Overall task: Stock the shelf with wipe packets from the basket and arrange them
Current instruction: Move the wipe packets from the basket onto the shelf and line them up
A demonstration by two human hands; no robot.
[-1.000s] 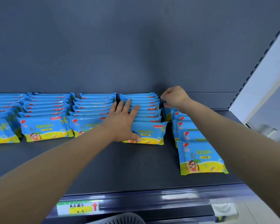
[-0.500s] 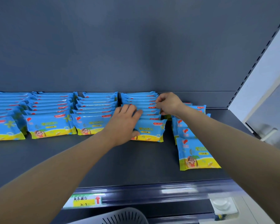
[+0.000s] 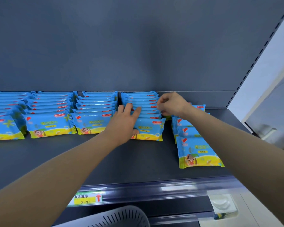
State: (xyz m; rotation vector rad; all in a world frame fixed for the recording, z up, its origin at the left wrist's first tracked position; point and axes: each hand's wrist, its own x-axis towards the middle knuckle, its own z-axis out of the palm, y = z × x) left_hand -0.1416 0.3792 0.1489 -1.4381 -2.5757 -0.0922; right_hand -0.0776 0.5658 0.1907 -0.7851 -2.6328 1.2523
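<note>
On one wipe packet row (image 3: 140, 99): left hand (image 3: 123, 126) flat, right hand (image 3: 171, 104) curled

On the shelf (image 3: 138, 161), the left grip (image 3: 126, 123) lay flat on the front of a row of wipe packets (image 3: 148, 131) that ran back to the rear panel (image 3: 121, 46). The right grip (image 3: 170, 104) pinched the right end of that same row, behind and right of the left grip. Just right of the right grip, a shorter row (image 3: 198, 153) reached forward past both grips. Left of the left grip stood three more rows (image 3: 92, 122), side by side. Before both grips, on the shelf's front edge, sat a price tag (image 3: 87, 198), and below it the basket (image 3: 118, 217).
</note>
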